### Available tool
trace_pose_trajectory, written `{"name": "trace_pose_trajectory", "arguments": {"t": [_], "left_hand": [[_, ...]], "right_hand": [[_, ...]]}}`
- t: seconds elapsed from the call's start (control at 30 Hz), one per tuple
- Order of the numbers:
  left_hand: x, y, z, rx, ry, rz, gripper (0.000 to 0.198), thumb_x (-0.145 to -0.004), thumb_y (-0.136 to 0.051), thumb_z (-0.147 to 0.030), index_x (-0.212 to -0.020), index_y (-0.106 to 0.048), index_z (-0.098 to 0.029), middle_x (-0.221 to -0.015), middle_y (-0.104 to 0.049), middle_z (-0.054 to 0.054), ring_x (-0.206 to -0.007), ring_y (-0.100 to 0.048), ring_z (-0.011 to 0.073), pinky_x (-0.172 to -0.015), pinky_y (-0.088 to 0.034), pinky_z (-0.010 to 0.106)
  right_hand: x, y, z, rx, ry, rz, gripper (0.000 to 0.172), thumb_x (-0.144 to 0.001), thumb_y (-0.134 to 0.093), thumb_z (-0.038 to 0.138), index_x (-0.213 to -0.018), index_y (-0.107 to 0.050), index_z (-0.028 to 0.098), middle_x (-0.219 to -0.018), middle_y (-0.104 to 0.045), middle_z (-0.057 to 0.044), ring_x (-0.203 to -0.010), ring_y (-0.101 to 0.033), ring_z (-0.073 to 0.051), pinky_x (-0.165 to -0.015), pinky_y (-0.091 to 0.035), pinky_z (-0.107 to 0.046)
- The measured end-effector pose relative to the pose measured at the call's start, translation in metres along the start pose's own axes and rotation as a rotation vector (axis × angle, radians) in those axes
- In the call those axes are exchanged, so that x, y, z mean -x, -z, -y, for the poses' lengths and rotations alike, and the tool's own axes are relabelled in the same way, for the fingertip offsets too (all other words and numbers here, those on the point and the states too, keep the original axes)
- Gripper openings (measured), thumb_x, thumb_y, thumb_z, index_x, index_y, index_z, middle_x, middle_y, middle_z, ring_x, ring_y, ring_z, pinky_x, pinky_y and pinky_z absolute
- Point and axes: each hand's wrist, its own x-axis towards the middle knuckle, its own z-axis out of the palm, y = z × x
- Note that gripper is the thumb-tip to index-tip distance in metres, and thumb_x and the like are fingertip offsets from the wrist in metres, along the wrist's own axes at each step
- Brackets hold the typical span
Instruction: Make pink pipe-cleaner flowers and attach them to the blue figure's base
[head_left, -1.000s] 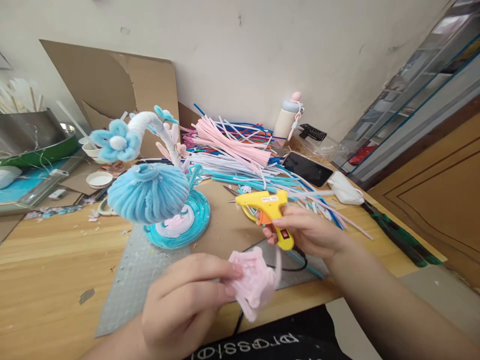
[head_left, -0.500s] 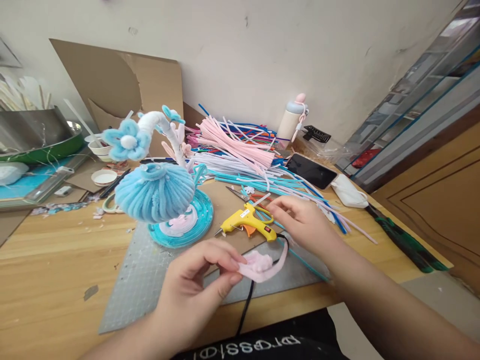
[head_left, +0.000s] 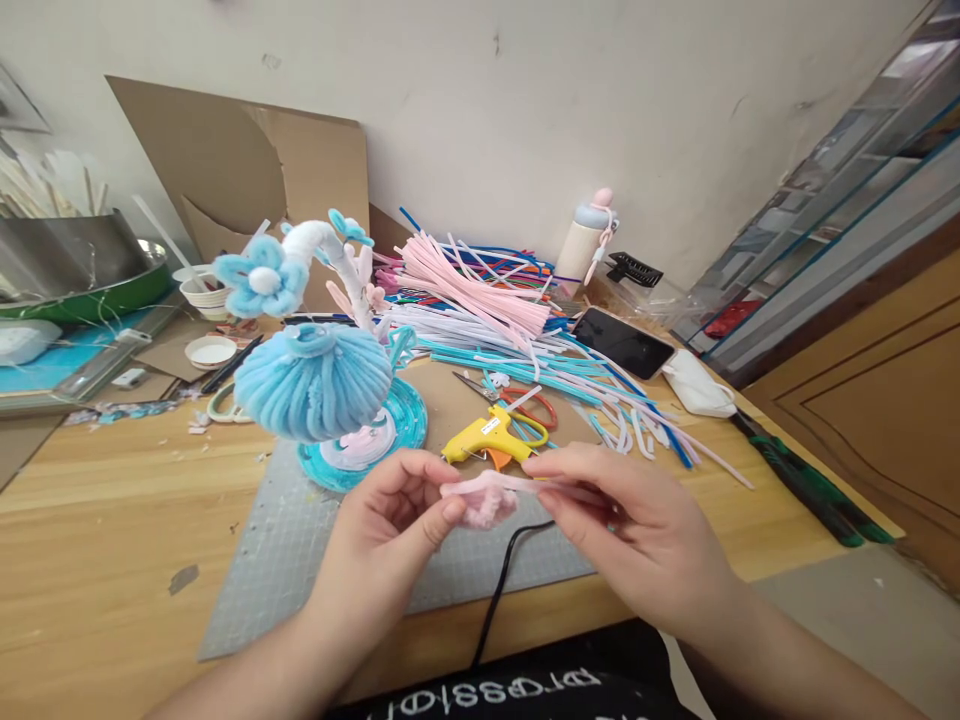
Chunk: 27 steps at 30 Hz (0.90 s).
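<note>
Between my hands is a pale pink pipe cleaner (head_left: 487, 505), partly bunched into a small folded cluster. My left hand (head_left: 401, 520) pinches the cluster's left end between thumb and fingers. My right hand (head_left: 630, 515) grips the straight length that runs off to the right; its far end is hidden by the fingers. Just beyond my hands lies a yellow glue gun (head_left: 484, 437), its grip partly covered by my right hand. To the left stands a lamp-like craft piece with a blue ribbed shade (head_left: 315, 382), a blue flower (head_left: 262, 280) and a round blue base (head_left: 411, 420).
Bundles of pink pipe cleaners (head_left: 465, 285) and other colours lie at the back. Red-handled scissors (head_left: 536, 405) rest behind the glue gun. A grey cutting mat (head_left: 277, 590) lies under my hands, crossed by a black cord (head_left: 499, 590). Green-handled pliers (head_left: 810, 490), a phone (head_left: 622, 342) and a bottle (head_left: 585, 245) are at right.
My right hand has come down and left, from beside the glue gun to the pink pipe cleaner. The pink strip, curved upward before, is now held nearly straight between both hands.
</note>
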Motion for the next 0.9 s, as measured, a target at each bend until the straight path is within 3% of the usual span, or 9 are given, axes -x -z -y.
{"name": "trace_pose_trajectory", "arguments": {"t": [0.13, 0.4, 0.9], "left_hand": [[0.000, 0.004, 0.003, 0.007, 0.034, -0.011, 0.017, -0.072, -0.074, -0.028, -0.079, -0.063, -0.017, -0.059, -0.058, -0.003, -0.050, -0.050, 0.0063, -0.044, -0.041, 0.014], [-0.002, 0.009, 0.009, 0.097, 0.066, 0.024, 0.020, -0.072, -0.074, -0.030, -0.079, -0.062, -0.017, -0.059, -0.058, -0.002, -0.049, -0.049, 0.0060, -0.045, -0.041, 0.015], [-0.003, 0.009, 0.012, 0.131, 0.085, -0.012, 0.018, -0.072, -0.074, -0.026, -0.078, -0.061, -0.017, -0.060, -0.060, -0.002, -0.052, -0.054, 0.0072, -0.050, -0.043, 0.017]], "right_hand": [[-0.006, -0.001, 0.003, 0.024, 0.046, 0.008, 0.026, -0.085, -0.054, 0.013, -0.103, -0.066, 0.027, -0.092, -0.069, -0.003, -0.077, -0.065, -0.014, -0.061, -0.052, -0.023], [-0.006, -0.005, 0.002, 0.031, 0.035, -0.032, 0.023, -0.086, -0.054, 0.015, -0.100, -0.069, 0.027, -0.095, -0.072, -0.003, -0.083, -0.067, -0.016, -0.071, -0.055, -0.028], [-0.005, -0.006, 0.005, -0.129, -0.139, 0.046, 0.018, -0.086, -0.054, 0.021, -0.096, -0.069, 0.024, -0.092, -0.072, -0.004, -0.080, -0.068, -0.015, -0.066, -0.056, -0.024]]}}
